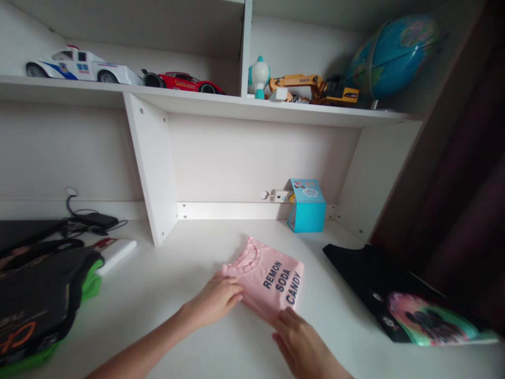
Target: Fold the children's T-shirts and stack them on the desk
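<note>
In the lower centre of the frame, your left hand (221,296) touches the near-left edge of a folded pink shirt (256,287) printed "REMON SODA CANDY", while your right hand (302,339) touches its bottom corner. The shirt lies flat on the white bench (165,295), its collar towards upper left. At lower right you have a black garment (363,281) with a colourful print; at lower left, dark clothing (37,295) with green beneath. A blue calendar (310,217) stands right of centre. Along the top, your shelf (189,101) carries toy vehicles (183,82) and a globe (402,60).
</note>
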Motion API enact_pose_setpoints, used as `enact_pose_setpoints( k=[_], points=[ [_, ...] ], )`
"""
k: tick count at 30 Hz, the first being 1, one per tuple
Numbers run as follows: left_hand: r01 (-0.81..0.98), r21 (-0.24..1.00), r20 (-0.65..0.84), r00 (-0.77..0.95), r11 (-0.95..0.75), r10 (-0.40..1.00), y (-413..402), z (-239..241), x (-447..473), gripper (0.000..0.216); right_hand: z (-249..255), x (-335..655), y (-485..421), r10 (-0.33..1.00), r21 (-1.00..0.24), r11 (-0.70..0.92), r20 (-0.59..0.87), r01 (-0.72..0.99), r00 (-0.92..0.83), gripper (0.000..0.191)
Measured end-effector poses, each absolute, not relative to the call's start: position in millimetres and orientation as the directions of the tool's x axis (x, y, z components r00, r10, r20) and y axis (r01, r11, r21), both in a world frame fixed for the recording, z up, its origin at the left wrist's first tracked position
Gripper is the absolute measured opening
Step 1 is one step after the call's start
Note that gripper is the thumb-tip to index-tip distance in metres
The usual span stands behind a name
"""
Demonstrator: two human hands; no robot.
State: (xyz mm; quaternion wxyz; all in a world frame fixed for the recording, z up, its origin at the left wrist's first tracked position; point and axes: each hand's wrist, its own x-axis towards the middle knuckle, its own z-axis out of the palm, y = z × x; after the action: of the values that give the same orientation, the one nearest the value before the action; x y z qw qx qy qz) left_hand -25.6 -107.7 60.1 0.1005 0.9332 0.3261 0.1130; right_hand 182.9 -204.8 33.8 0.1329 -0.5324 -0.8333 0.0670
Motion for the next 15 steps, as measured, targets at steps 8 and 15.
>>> enact_pose_setpoints(
  k=[8,15],
  points=[
    [0.852,0.185,0.048,0.49,-0.49,0.87,-109,55,-41,0.029,35,223,-181,0.955,-0.2,0.114,0.292,0.973,-0.052,0.038],
    [0.785,0.436,0.079,0.454,-0.44,0.888,-132,38,-27,0.041,3,221,-172,0.977,-0.125,-0.062,0.194,0.99,0.085,0.036]
  ],
)
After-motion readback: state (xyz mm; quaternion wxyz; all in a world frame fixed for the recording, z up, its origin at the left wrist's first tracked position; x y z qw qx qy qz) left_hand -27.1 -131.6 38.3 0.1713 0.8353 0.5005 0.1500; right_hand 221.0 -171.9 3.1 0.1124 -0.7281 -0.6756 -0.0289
